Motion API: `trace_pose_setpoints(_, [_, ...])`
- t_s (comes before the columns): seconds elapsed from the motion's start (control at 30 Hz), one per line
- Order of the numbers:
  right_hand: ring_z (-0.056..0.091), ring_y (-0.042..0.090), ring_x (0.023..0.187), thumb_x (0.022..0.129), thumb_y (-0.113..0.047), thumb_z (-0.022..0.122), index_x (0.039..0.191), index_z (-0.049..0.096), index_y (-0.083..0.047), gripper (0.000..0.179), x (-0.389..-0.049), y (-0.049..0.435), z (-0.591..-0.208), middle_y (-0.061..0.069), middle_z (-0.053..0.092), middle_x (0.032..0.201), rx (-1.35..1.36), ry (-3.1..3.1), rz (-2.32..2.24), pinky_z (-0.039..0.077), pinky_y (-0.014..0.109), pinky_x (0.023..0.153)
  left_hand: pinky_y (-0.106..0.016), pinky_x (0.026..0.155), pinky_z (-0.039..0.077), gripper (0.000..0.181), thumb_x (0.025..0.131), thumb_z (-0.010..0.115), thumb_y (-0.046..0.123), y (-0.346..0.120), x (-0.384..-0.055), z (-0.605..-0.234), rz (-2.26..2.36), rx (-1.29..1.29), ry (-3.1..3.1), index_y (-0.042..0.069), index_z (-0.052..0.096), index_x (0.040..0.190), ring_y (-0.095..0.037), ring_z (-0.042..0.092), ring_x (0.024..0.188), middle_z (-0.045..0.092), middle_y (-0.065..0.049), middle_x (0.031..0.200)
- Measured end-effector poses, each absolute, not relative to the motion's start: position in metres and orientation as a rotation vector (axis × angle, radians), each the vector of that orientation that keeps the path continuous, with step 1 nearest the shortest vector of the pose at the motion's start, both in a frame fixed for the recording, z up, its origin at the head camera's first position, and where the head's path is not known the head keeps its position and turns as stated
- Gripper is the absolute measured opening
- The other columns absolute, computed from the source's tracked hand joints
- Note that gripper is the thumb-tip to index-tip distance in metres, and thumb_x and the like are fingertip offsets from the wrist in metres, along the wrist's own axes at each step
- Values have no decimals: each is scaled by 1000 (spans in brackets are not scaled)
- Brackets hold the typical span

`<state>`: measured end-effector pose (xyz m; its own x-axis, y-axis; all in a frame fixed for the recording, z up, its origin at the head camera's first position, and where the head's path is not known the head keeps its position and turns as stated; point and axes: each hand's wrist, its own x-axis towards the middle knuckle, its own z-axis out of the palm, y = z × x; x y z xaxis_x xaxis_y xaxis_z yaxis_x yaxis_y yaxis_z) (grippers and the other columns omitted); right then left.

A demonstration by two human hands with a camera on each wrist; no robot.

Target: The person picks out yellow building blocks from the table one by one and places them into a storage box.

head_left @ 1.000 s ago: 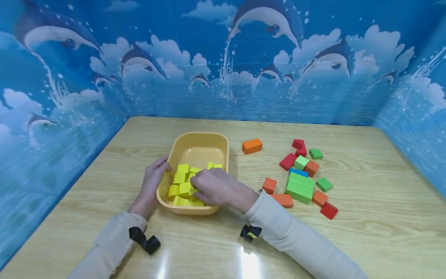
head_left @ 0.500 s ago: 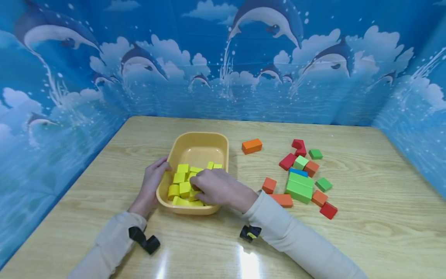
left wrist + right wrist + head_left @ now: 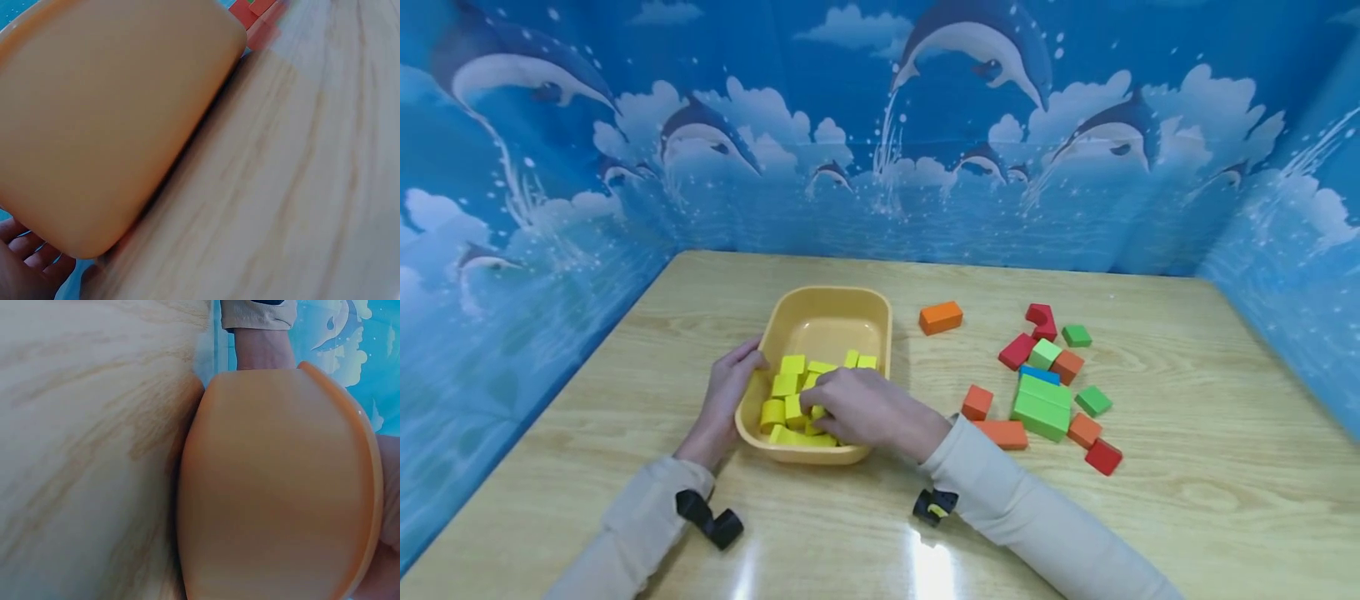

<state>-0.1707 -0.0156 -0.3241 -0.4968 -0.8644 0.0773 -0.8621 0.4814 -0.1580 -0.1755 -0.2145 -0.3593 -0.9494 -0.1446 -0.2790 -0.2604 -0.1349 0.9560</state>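
A tan plastic bin (image 3: pixel 820 302) rests on the table, its near half filled with several yellow blocks (image 3: pixel 785 384) standing in loose rows. My left hand (image 3: pixel 727 392) grips the bin's left wall, thumb over the rim and fingers along the outside. In the left wrist view, the bin's side fills much of the picture, with fingers curled at its end. My right hand (image 3: pixel 868 408) reaches over the right rim into the bin. Its index finger and thumb are bent around a yellow block near the front; the other fingertips are hidden under the hand.
Right of the bin lie green blocks (image 3: pixel 1042 407), orange blocks (image 3: pixel 1002 433), red blocks (image 3: pixel 1017 351) and a partly covered blue block (image 3: pixel 1040 374). A lone orange block (image 3: pixel 940 317) sits farther back. A dolphin-print curtain (image 3: pixel 880 192) borders the table.
My right hand has shifted slightly left and its index finger reaches farther over the yellow blocks. A few front blocks have moved slightly. The left hand keeps its place on the bin.
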Motion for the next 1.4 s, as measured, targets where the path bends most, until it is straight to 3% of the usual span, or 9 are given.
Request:
trace_pose_setpoints(0.2, [58,2,80,89,-19,68,97,75,-16,11,-172,-17,-327,-5,69,91,-1578,2696,-321,49,15,73,-37,110,35,64,85,44,7,-217,-175,-361,2251,-473,2037,13,37,149,-26,37,134,34,-12,153])
trace_pose_setpoints(0.47, [52,5,69,88,-16,69,99,71,-14,12,-176,-19,-328,-6,64,84,-1488,2667,-394,44,13,63,-28,102,42,64,84,44,6,-218,-176,-362,2288,-489,2020,12,38,148,-24,42,129,39,-13,150])
trace_pose_setpoints(0.6, [52,5,69,88,-17,70,97,70,-14,10,-178,-19,-327,-7,62,82,-1491,2675,-393,44,13,63,-31,106,40,65,85,43,6,-218,-178,-360,2300,-466,1994,12,36,149,-25,39,132,36,-13,152])
trace_pose_setpoints(0.97, [53,5,72,90,-23,67,99,71,-15,13,-176,-11,-319,-4,66,89,-1568,2717,-365,45,16,65,-33,109,35,65,85,45,8,-222,-179,-358,2237,-488,2040,15,36,149,-22,37,134,33,-9,154])
trace_pose_setpoints(1.2, [60,10,81,89,-18,67,101,72,-13,14,-173,8,-314,-2,69,96,-1661,2736,-482,50,20,70,-34,110,35,65,87,43,8,-229,-176,-359,2212,-485,2048,15,34,150,-22,35,135,31,-9,155])
trace_pose_setpoints(1.4, [61,15,88,87,-16,70,103,71,-9,17,-178,57,-309,1,68,99,-1614,2840,-687,53,24,78,-47,109,36,59,94,42,14,-235,-169,-359,1705,-217,2492,1,28,150,-35,38,133,34,-24,150])
